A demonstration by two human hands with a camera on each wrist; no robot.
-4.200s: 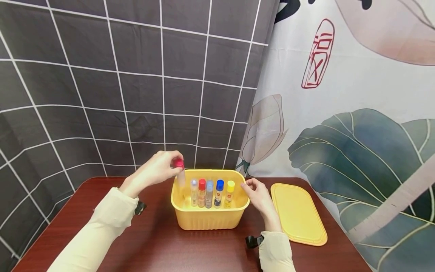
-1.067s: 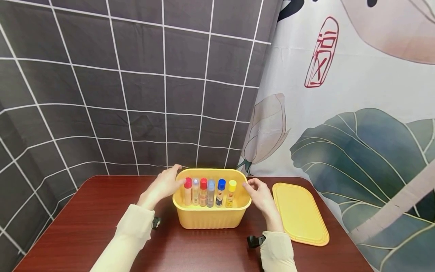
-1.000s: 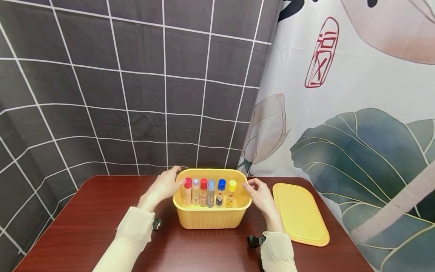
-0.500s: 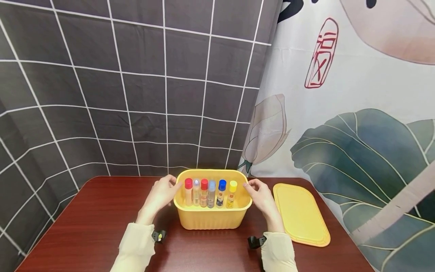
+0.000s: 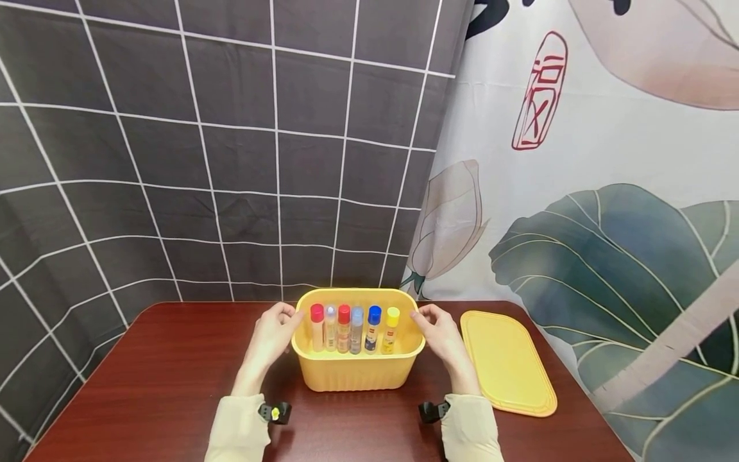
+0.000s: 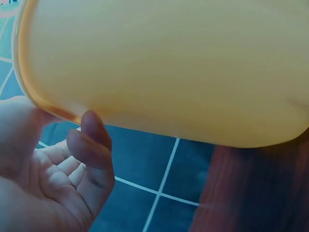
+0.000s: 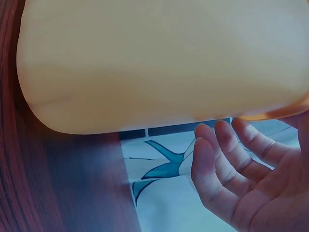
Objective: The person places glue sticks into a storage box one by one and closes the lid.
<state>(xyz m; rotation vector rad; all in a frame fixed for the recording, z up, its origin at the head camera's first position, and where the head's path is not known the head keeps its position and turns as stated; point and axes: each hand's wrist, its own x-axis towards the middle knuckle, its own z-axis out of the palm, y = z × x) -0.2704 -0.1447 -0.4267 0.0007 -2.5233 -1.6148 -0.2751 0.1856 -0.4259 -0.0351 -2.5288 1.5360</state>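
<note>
A yellow plastic storage bin [image 5: 356, 372] stands in the middle of the table in the head view. Inside it, a row of several slim capped tubes [image 5: 344, 330] stands upright; their caps are red, pale, blue and yellow. At the bin's left end, my left hand [image 5: 271, 333] pinches the rim, thumb over it and fingers underneath. My right hand [image 5: 440, 333] holds the rim at the opposite end in the same way. Both wrist views show the bin's outer wall [image 6: 169, 72] close up, with curled fingertips [image 7: 205, 133] below the rim in the right wrist view.
A flat yellow lid [image 5: 508, 362] lies on the table to the right of the bin. The dark red tabletop [image 5: 185, 385] ends at a gridded grey curtain [image 5: 231, 160] behind. A white curtain with painted leaves [image 5: 577, 269] hangs at the right.
My left hand lowered a red-capped tube into the bin's left side and let it go. It then moved down to the left rim and took hold. The right hand kept its place.
</note>
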